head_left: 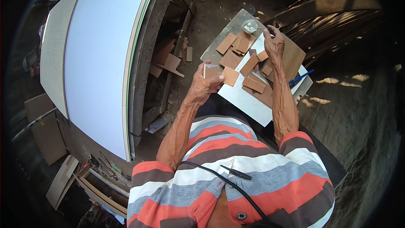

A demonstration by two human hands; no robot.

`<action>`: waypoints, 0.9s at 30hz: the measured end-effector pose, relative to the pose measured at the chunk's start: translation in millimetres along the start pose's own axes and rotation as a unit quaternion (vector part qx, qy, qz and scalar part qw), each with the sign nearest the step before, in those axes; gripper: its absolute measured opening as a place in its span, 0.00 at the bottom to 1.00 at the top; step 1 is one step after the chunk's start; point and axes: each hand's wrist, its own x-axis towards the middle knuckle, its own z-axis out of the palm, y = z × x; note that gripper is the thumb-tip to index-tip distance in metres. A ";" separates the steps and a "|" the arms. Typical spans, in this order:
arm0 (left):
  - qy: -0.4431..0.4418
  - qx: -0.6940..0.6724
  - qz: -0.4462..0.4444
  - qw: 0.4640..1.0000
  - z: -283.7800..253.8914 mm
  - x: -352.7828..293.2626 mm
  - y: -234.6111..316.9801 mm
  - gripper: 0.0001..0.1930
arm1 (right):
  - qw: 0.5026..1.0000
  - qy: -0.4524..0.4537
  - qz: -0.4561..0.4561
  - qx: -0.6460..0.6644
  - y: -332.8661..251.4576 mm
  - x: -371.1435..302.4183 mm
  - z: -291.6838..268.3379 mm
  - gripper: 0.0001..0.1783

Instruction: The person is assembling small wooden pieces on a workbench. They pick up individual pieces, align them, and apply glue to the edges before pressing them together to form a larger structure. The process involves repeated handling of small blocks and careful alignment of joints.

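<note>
My left hand point(203, 83) is closed round a small wooden block point(210, 72), held up at the near left edge of the work board. A whitish smear lies along the block's upper end. Close to its thumb is a flat square wood piece point(230, 76). My right hand point(274, 41) is pinched at the far side of the board, beside a small clear cup point(249, 26) with white stuff in it. What its fingers hold is too small to make out. Several brown wood pieces point(254, 85) lie between the hands on a white sheet point(236, 97).
A blue pen-like tool point(301, 77) rests at the board's right edge, by a brown wood panel point(294, 55). To the left stands a large bench with a white panel point(105, 50) on top, offcuts point(171, 64) beneath. Long wood strips point(337, 17) are piled at far right.
</note>
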 end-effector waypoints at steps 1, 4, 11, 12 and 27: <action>-0.007 -0.008 0.003 1.000 6.7 1.1 0.9 0.45 | 0.993 -0.027 0.059 0.098 -4.8 -19.2 -15.8 0.19; -0.018 -0.016 0.026 0.999 28.3 2.2 -0.1 0.43 | 0.928 -0.112 0.167 0.312 -36.1 -104.4 -51.9 0.19; -0.056 -0.010 0.116 0.992 86.9 -4.7 -35.0 0.38 | 0.912 -0.098 0.121 0.380 -50.5 -195.7 -99.1 0.18; -0.066 0.001 0.130 0.989 94.6 -8.7 -41.8 0.38 | 0.907 -0.072 0.125 0.395 -57.7 -200.7 -103.9 0.17; -0.204 0.107 -0.001 0.973 130.4 -63.2 -99.5 0.18 | 0.990 0.081 -0.032 0.116 -21.7 -245.1 -206.5 0.08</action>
